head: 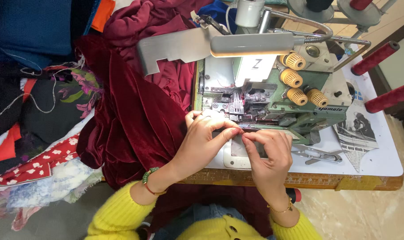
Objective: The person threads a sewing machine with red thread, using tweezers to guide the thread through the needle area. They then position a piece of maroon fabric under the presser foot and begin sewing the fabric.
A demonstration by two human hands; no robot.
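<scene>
Two hands pinch thread at overlock machine

Both hands meet just in front of the presser foot (237,108). Left hand (205,138) and right hand (268,153) each have the grip pressed together on a fine red thread (242,131), apparently held taut to keep it under control. Maroon velvet fabric (131,115) hangs off the bench (375,160) to the left. Thread snips (319,154) lie near the right hand. Lamp arm (250,44) overhangs the machine (282,93).
</scene>
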